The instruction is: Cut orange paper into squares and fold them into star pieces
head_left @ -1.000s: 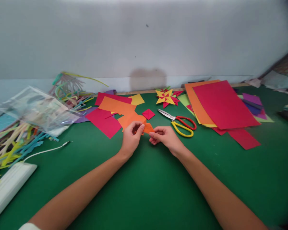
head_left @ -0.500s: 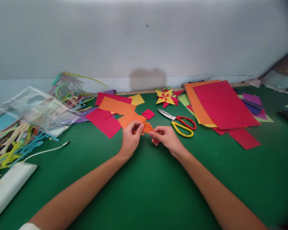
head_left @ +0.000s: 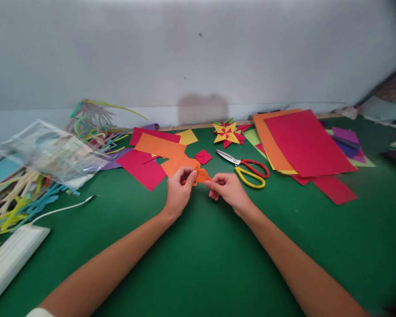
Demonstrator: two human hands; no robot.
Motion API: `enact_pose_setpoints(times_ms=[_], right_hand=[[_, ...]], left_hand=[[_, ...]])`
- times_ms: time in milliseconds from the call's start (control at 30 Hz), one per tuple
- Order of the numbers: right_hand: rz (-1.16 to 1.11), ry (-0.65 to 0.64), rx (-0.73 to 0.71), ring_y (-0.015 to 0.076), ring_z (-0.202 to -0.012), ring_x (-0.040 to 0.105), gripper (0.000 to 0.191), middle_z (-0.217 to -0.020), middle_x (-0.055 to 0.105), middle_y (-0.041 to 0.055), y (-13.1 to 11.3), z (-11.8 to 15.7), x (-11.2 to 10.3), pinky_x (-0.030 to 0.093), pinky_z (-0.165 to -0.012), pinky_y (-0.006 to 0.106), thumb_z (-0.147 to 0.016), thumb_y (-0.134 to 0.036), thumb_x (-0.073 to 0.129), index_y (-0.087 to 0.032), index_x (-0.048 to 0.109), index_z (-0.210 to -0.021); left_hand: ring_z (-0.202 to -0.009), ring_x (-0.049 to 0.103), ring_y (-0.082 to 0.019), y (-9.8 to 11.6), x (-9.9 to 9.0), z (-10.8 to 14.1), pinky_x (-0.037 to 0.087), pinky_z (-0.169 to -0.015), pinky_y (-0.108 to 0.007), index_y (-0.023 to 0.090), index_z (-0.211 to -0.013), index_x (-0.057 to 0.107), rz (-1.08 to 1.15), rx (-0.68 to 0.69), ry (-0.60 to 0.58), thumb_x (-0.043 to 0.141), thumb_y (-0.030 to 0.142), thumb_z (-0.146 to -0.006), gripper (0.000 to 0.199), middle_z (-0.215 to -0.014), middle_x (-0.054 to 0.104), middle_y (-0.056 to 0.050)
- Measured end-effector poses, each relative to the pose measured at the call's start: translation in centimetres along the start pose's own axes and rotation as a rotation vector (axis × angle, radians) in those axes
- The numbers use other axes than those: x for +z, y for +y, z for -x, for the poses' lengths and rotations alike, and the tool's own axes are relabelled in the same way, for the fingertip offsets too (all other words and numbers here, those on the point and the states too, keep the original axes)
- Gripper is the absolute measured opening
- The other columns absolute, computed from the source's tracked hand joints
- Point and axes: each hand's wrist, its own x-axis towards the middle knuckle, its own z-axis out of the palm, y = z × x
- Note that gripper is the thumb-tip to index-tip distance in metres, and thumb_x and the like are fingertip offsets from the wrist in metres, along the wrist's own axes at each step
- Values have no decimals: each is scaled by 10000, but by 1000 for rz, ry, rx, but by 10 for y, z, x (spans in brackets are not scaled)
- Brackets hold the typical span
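A small folded piece of orange paper [head_left: 203, 175] is held between my two hands above the green table [head_left: 214, 255]. My left hand [head_left: 181, 187] pinches its left part between thumb and fingers, which hide some of the folds. At its right corner, my right hand [head_left: 227, 189] grips with thumb and forefinger, the other fingers curled in. Just beyond lies a small red folded square [head_left: 203, 156]. Flat orange sheets [head_left: 176, 165] lie behind my left hand. Scissors [head_left: 247, 169] with one red and one yellow handle rest to the right of my right hand.
A folded yellow and red paper star [head_left: 226, 133] sits near the wall. Large red sheets [head_left: 310, 145] are stacked at the right. On the left are a clear plastic bag [head_left: 56, 149], coloured strips [head_left: 23, 198] and a white power strip [head_left: 16, 246] with a cable.
The view has shifted very slightly. Both hands keep their hold on the folded orange paper, with almost no visible movement.
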Motion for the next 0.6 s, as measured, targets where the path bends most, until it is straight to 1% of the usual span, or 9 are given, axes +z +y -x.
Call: enact_pose_setpoints(times_ms=[200,333,433,600], right_hand=[[-19,7,-1,111,-438,572,423,-534,679,27,1,1,-1,461,-443,220,-699,-530,863,-162,660,-653],[-99,22,-62,124,-502,615,342,-617,715,24,0,0,-3,491,-482,227,-752,-484,841,-167,718,-794],[-137,47,-102,143,-590,664,291,-682,743,40,0,-1,-6,520,-530,232,-794,-446,820,-172,737,-844],[-257,98,-130,151,-637,698,240,-723,766,43,1,-2,-9,556,-579,236,-807,-394,831,-183,746,-885]], left_hand=[[-734,621,-138,-1,0,0,525,-685,-246,170,-902,665,38,-6,-4,690,406,-911,238,-816,647,-15],[-739,617,-137,-1,-1,-4,505,-681,-241,171,-912,667,44,40,38,688,410,-918,240,-813,645,-15],[-734,610,-134,-2,-1,-6,488,-670,-234,171,-915,672,48,82,64,705,400,-910,231,-803,649,-14],[-796,611,-134,-5,0,-8,493,-725,-239,189,-911,686,106,155,17,737,330,-893,152,-844,637,-11]])
